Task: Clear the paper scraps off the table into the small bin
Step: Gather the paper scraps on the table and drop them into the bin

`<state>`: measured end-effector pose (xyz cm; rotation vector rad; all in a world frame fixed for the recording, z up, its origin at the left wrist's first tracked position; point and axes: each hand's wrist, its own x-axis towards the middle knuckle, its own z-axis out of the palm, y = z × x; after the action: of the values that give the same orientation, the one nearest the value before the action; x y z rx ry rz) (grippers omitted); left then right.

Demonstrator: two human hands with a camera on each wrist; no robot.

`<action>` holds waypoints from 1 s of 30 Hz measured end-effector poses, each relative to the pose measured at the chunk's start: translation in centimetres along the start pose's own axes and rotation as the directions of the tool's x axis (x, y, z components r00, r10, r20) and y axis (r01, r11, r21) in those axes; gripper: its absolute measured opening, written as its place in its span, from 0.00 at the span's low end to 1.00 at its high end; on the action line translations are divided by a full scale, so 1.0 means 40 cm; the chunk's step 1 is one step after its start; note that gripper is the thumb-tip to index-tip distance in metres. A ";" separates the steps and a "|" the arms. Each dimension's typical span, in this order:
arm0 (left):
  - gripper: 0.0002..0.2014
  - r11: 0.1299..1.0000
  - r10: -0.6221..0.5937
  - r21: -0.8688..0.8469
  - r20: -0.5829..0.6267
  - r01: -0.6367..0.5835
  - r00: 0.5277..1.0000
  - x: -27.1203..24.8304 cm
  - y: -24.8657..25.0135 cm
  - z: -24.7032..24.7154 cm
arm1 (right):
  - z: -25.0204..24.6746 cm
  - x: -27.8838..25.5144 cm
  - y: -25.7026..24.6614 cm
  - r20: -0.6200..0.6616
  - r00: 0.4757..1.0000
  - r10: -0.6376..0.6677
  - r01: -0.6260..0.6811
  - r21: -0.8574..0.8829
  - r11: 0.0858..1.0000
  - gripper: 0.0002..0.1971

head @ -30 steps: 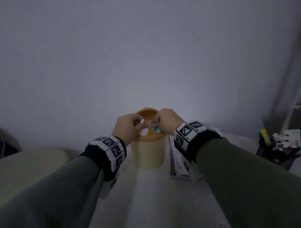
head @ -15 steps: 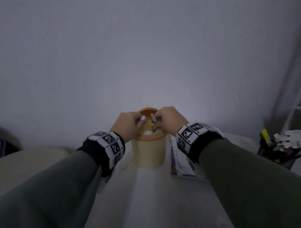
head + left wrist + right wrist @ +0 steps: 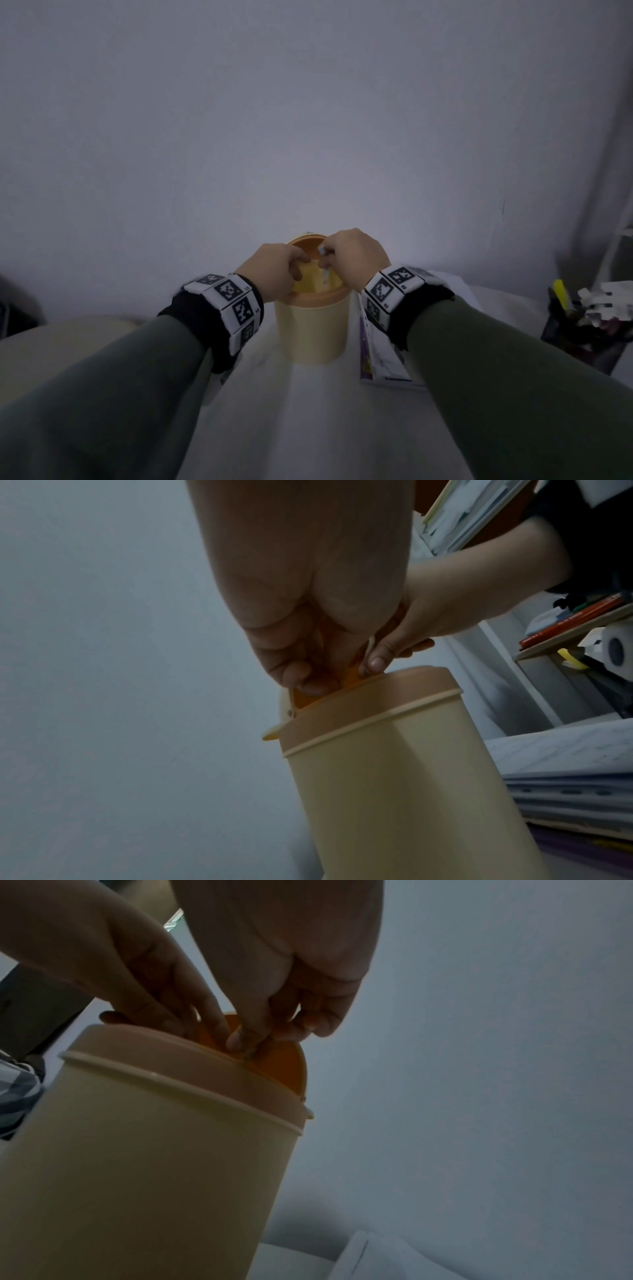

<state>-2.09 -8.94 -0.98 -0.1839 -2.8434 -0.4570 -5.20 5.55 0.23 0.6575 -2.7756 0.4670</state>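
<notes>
The small bin (image 3: 311, 332) has a cream body and an orange swing flap (image 3: 305, 245); it stands on the white table, between my hands. My right hand (image 3: 323, 260) is over the opening and pinches a small white-and-blue paper scrap (image 3: 322, 251), a pale sliver (image 3: 369, 647) in the left wrist view. Another pale strip (image 3: 325, 274) hangs inside the opening below it. My left hand (image 3: 299, 265) holds nothing; its fingers (image 3: 192, 1023) reach down onto the flap (image 3: 277, 1064). The inside of the bin (image 3: 137, 1150) is hidden.
An open book or stack of papers (image 3: 380, 356) lies just right of the bin. A black pen holder (image 3: 582, 325) stands at the far right. A cream rounded object (image 3: 51, 342) sits at the left. The wall is close behind the bin. A shelf with books (image 3: 575, 620) is at the right.
The white scrap has gone from my left fingers, which now touch the flap. My right hand has risen slightly over the opening, still pinching its scrap.
</notes>
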 end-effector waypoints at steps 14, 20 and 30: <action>0.11 0.985 0.063 -0.148 -0.195 -0.093 0.979 -0.132 0.092 -0.011 | -0.074 -0.144 0.024 0.023 0.998 0.059 -0.059 -0.005 0.998 0.19; 0.11 0.982 0.164 -0.105 0.060 -0.158 0.985 -0.245 0.232 0.002 | -0.180 -0.319 0.041 0.193 0.970 0.148 -0.114 -0.174 0.978 0.18; 0.28 0.931 0.285 -0.001 0.630 -0.366 0.722 -0.481 0.465 0.133 | -0.318 -0.671 0.124 0.466 0.819 0.334 -0.119 -0.432 0.894 0.20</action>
<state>18.18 8.70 -5.62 -0.9696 -3.3456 -0.1475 17.87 24.81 2.31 0.3913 -3.3481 -0.2845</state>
